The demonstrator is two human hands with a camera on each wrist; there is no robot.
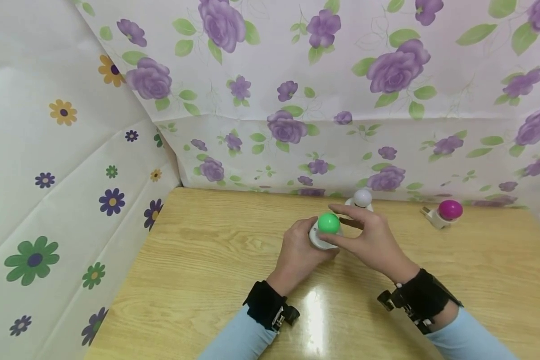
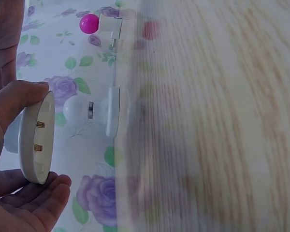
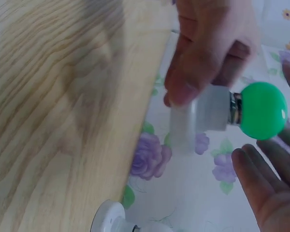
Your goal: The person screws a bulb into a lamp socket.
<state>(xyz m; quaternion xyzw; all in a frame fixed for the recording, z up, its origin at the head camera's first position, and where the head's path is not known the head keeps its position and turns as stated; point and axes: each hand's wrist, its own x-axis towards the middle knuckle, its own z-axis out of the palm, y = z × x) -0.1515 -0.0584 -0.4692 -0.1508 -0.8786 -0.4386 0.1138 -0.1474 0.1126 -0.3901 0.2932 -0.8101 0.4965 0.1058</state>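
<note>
My left hand [image 1: 300, 252] grips a white round lamp holder [image 1: 319, 241] by its base, raised above the tabletop. In the left wrist view, two brass screws show on the underside of that lamp holder [image 2: 37, 137]. A green bulb [image 1: 329, 223] sits in the holder, its metal screw base partly visible in the right wrist view. My right hand [image 1: 374, 241] is around the green bulb [image 3: 263, 110], thumb and fingers spread apart. In the right wrist view, the fingertips [image 3: 241, 157] lie just beside the bulb, with a gap.
At the table's back edge stands a white bulb [image 1: 363, 198] in a white round holder [image 2: 114, 112]. Further right lies a magenta bulb [image 1: 451, 210] in a white plug-in socket [image 1: 437, 220]. Flowered sheets [image 1: 252, 100] rise behind and left of the wooden table [image 1: 207, 240].
</note>
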